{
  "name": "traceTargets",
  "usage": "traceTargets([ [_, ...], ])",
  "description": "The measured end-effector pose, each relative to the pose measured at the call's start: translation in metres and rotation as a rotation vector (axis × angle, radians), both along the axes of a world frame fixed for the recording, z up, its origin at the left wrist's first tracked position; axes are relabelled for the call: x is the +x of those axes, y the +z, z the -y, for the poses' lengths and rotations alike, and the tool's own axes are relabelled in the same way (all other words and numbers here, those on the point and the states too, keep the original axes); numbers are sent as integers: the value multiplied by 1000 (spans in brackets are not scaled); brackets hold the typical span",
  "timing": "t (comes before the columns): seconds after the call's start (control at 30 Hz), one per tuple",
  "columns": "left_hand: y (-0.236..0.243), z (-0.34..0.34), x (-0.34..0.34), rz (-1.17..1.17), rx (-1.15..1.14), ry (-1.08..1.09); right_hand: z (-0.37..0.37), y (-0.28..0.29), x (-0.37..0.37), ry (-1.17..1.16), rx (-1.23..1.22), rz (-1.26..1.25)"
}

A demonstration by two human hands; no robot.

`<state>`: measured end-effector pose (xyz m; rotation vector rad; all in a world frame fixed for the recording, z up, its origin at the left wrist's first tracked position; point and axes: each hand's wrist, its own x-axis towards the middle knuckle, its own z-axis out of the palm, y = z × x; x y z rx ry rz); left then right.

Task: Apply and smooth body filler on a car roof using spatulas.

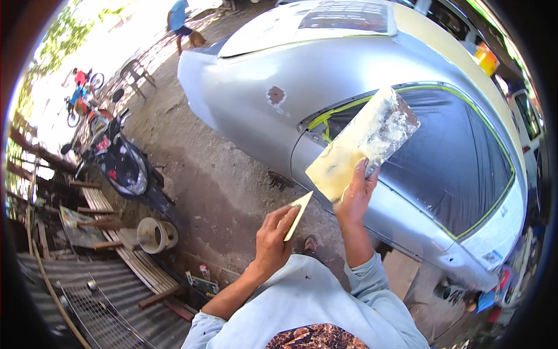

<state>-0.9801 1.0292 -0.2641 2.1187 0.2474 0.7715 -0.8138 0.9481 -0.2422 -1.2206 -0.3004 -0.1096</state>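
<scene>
My right hand (356, 200) grips the near end of a flat rectangular board (372, 131), thumb on top. Pale yellow putty is smeared over the board, thicker toward my hand and whitish at the far end. In my left hand (273, 237) is a thin pale yellow putty spreader (300, 215), pinched by the fingers; it is apart from the board. Beyond stands a silver car body (244, 110) with a small reddish-brown bare patch (276, 96). Dark plastic film (465, 157) covers its side window, edged with yellow-green masking tape (496, 205). The board hides part of that window.
A dark motorcycle (129, 166) is parked on the left, with a dirty white bucket (156, 235) nearer me. Wooden slats (136, 256) and corrugated metal sheet (40, 276) lie at lower left. Farther off are a chair (136, 75) and a person in a blue shirt (178, 16).
</scene>
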Motion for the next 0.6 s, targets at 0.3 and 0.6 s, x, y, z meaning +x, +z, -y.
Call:
traceTargets([
  [0.3, 26, 36, 32, 74, 219, 131, 2, 6, -15, 365, 243, -253],
  [0.6, 22, 65, 49, 131, 219, 195, 24, 0, 9, 581, 169, -82],
])
